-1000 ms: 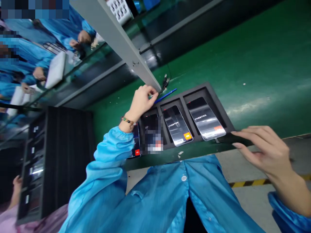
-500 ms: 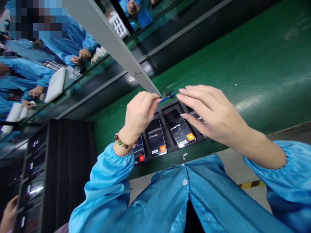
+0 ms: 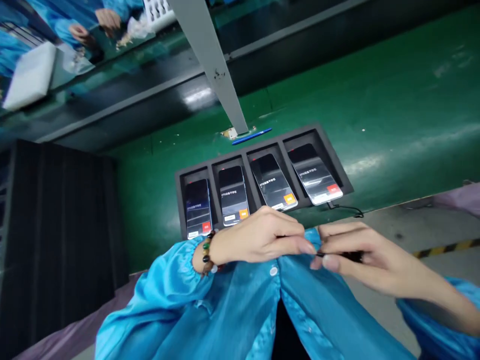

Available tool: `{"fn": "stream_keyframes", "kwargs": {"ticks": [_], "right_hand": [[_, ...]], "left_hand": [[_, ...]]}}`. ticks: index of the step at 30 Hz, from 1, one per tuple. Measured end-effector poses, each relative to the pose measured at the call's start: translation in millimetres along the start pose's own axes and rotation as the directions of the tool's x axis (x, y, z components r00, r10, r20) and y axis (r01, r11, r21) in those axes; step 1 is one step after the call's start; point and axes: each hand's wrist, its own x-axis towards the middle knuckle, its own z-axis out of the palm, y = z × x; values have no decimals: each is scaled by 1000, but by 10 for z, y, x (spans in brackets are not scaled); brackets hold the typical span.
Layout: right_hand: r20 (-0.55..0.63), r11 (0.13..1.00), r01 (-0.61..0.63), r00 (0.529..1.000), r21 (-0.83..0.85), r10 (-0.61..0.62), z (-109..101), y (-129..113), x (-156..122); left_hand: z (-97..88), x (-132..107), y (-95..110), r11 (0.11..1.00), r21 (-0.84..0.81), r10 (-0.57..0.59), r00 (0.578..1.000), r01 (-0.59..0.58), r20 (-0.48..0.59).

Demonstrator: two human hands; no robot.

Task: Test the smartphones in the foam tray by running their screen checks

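A dark tray (image 3: 176,176) lies on the green belt and carries several lit phones (image 3: 232,201) side by side. Both my hands are held close to my blue coat, below the tray. My left hand (image 3: 258,237) is closed in a pinch, its fingertips meeting those of my right hand (image 3: 354,255). My right hand is closed on a thin black cable (image 3: 348,256). A black lead (image 3: 347,209) trails from the tray's right end.
A blue pen (image 3: 252,136) lies behind the tray at the foot of a grey post (image 3: 212,65). A tall stack of black trays (image 3: 56,235) stands at the left. Other people in blue coats work at the far top left (image 3: 86,25). Grey floor with a yellow-black stripe (image 3: 446,247) at right.
Both hands have come down from above the tray to my coat and now meet there on a thin black cable. The view has shifted, showing the whole tray.
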Motion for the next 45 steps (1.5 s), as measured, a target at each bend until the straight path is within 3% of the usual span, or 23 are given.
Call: {"fn": "stream_keyframes", "kwargs": {"ticks": [3,5,7,9,12,15,17,20,25,28,30,32,34,36,39,45], "right_hand": [[-224,990,-45,972,132,74,259,226,-148],[-445,986,-41,889,159,108,408,349,-256],[-627,984,-36,766,175,140,520,425,-350],[-681,974,-38,709,223,183,588,456,-405],[-582,930,-45,769,365,266,615,472,-395],[-483,897,-96,815,432,320,594,521,-314],[-448,922,-167,835,349,320,568,569,-247],[-357,955,-247,887,163,291,522,607,-145],[-257,949,-309,923,-58,285,470,611,23],[-191,929,-244,962,-279,195,464,680,96],[-149,865,-207,977,-456,155,471,749,127],[-105,782,-168,986,-600,131,478,808,148],[-59,722,-122,992,-681,112,478,840,168],[-25,698,-82,995,-711,92,461,844,193],[10,701,-33,998,-713,58,413,831,234],[38,688,-1,998,-726,42,362,853,270]], "left_hand": [[215,-69,-172,997,-52,-65,993,60,-94],[284,-158,-240,983,-98,-168,978,156,-122],[281,-276,-275,967,-90,-245,965,237,-94],[218,-409,-291,965,-18,-261,964,261,-40],[60,-585,-287,963,93,-255,967,255,-7],[-109,-671,-274,936,138,-316,946,324,-78],[-198,-674,-304,920,59,-374,912,388,-167],[-253,-627,-462,887,-222,-452,861,406,-233],[-188,-469,-729,789,-586,-471,796,188,-379],[-244,-326,-673,728,-633,-560,761,263,-327],[-345,-215,-598,778,-504,-586,723,375,-366],[-457,-98,-550,846,-187,-518,684,500,-514],[-540,21,-550,779,179,-384,683,601,-622],[-583,136,-591,633,392,-333,692,668,-641],[-603,275,-685,496,483,-385,681,722,-623],[-654,375,-758,469,512,-412,691,720,-594]]}}
